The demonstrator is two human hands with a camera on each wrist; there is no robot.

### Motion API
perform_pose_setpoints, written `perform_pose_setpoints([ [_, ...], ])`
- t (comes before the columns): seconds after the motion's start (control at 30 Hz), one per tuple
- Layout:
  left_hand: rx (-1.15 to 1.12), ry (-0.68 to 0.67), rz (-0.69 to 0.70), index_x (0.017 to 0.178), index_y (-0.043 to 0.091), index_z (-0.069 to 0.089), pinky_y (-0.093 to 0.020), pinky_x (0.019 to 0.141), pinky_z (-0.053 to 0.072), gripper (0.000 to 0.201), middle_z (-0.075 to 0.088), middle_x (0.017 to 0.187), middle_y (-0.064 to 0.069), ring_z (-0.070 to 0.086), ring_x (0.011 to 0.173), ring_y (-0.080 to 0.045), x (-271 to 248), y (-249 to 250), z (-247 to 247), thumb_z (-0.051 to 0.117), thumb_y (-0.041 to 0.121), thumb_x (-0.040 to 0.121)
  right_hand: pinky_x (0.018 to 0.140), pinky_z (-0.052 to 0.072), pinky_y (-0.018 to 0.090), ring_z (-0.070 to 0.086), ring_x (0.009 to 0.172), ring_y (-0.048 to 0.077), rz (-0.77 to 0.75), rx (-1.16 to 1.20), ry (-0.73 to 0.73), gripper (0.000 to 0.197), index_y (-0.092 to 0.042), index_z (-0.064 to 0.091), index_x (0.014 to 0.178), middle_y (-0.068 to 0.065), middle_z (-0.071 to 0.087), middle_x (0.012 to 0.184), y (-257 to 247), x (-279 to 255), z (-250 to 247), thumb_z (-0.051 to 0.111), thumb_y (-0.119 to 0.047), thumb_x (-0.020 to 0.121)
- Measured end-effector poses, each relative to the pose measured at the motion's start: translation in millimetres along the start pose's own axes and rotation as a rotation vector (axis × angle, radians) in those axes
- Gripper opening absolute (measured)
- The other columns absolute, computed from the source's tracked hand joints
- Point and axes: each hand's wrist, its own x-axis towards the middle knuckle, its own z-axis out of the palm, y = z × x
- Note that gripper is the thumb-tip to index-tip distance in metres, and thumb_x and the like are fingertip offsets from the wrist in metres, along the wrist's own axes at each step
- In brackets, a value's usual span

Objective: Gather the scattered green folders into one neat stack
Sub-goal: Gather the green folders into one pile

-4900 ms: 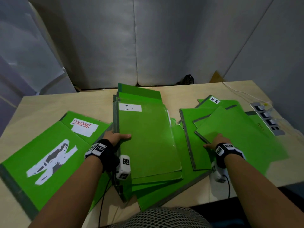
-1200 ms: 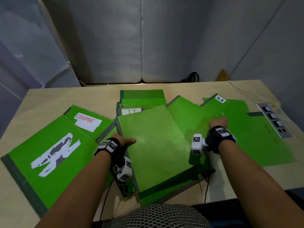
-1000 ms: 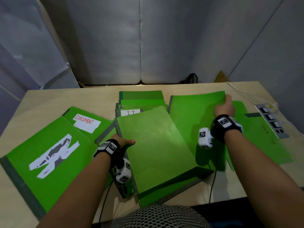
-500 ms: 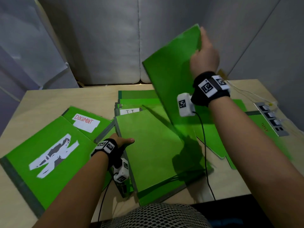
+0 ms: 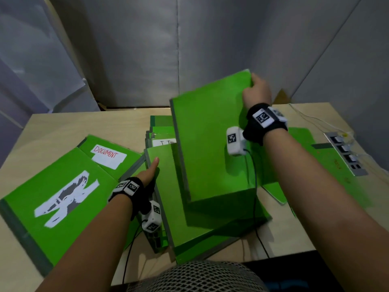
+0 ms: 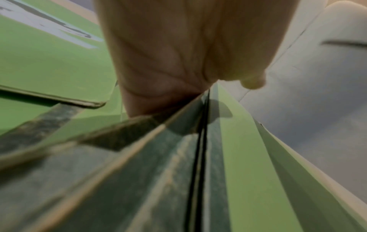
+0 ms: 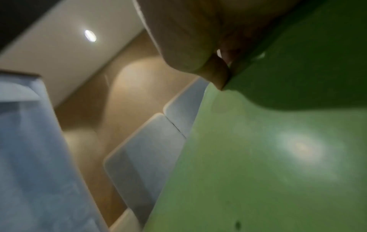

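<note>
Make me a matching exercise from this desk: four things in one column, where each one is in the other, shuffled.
Things:
1. DOCUMENT folder
2. held folder
3. power strip
4. left hand

Places:
A. at the desk's right edge
B. on the left edge of the centre stack
C. left of the centre stack
D. tilted above the stack in the right hand

Pairs: 1-C, 2-D, 3-A, 4-B

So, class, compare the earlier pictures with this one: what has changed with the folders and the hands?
The right hand took hold of a green folder from the right-hand pile, lifted it off the table and swung it leftward over the centre stack. The left hand stayed on that stack's left edge. The DOCUMENT folder and the torn-label folder stayed where they were.
</note>
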Motion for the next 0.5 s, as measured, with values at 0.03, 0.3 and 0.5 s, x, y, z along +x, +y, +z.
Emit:
perform_pose_setpoints([
  [0.03,-0.065,-0.015,-0.011,0.151,0.017,0.023,-0.053,0.113,0.026,0.102,0.022,0.157,-0.016,0.029,0.141,-0.038,-1,-1,1,0.028,0.085,0.075,0.090,0.045,0.035,0.056,0.115,0.036,0.042,-0.021,-0.061,0.053,-0.020,0.050,0.136,0.015,0.061,0.127,15,-8,13,0.042,-0.005,0.085],
  [0.3,-0.191,-0.134,-0.028,0.153,0.024,0.016,-0.047,0.118,0.009,0.084,0.008,0.161,-0.001,0.006,0.149,-0.025,-5,-3,7,0.035,0.072,0.086,0.110,0.035,0.043,0.035,0.137,0.036,0.479,-0.263,-0.520,0.089,-0.005,0.005,0.151,0.019,0.028,0.153,123,-68,66,0.065,-0.026,0.088],
  [0.5,-0.176,-0.050,-0.050,0.151,0.015,0.023,-0.048,0.112,0.024,0.090,0.022,0.157,-0.014,0.024,0.144,-0.032,-5,-1,9,0.052,0.066,0.082,0.109,0.031,0.048,0.027,0.139,0.041,0.701,-0.320,-0.487,0.097,-0.008,0.008,0.151,0.019,0.017,0.156,150,-94,69,0.062,-0.050,0.083],
])
